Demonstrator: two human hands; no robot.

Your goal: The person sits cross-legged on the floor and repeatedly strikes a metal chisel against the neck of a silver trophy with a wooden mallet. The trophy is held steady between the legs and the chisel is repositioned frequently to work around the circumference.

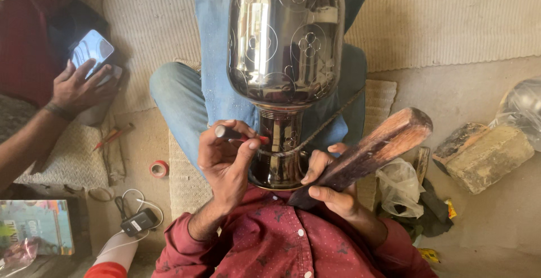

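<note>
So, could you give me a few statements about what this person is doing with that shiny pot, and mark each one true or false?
1. The left hand holds a thin punch-like tool with its tip against the neck of the metal vessel. True.
2. The right hand grips a steel spanner. False: it grips a wooden mallet.
3. The vessel's polished body bears engraved flower patterns. True.
4. A second person's hand at the far left rests on a book. False: it holds a phone.
5. A roll of red tape lies on the floor to the left. True.
</note>
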